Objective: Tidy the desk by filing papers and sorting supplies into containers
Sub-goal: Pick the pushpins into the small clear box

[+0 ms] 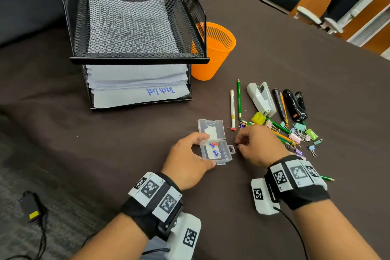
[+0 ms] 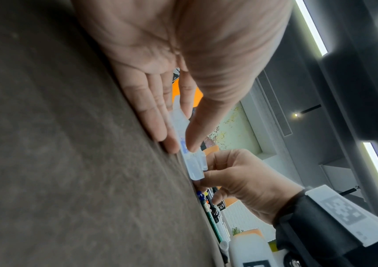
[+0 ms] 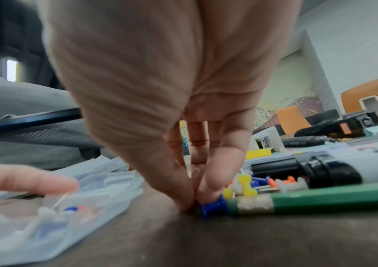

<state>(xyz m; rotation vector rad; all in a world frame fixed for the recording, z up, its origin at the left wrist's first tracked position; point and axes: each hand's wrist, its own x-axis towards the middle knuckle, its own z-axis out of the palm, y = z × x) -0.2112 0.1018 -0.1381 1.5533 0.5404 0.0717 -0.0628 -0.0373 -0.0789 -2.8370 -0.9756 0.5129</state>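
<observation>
While the filing part of the task looks settled, with papers [image 1: 137, 78] stacked in the black mesh tray [image 1: 139, 60] at the far side of the worktop [image 1: 126, 137], the step in hand is judged to be the sorting of push pins into the clear plastic box [image 1: 216, 146]. An orange cup [image 1: 213, 53] stands just beside the tray and appears empty from the head view. The loose supplies lie in one heap to the right of the box: a white stapler [image 1: 261, 99], pencils, and binder clips [image 1: 299, 133].

The left hand [image 1: 190, 160] steadies the open box on the worktop, thumb and fingers [image 2: 153, 115] lying fairly straight along its edges and touching it; this bracing should be kept so the light box does not slide. The box already holds several pins, blue and red.

The right hand [image 1: 257, 145] is lowered just right of the box, its fingers [image 3: 215, 180] drawn together in a pinch at the worktop surface. Whether a pin is caught between them cannot be told; only a trace of red shows there. A blue push pin [image 3: 213, 206] lies touching the fingertips, against the eraser end of a green pencil [image 3: 309, 200].

Each pin is best gripped by its plastic head, point directed away from the skin, lifted clear, and released low over the box. The yellow push pins [image 3: 242, 186] behind are clustered, so they are best taken singly.
</observation>
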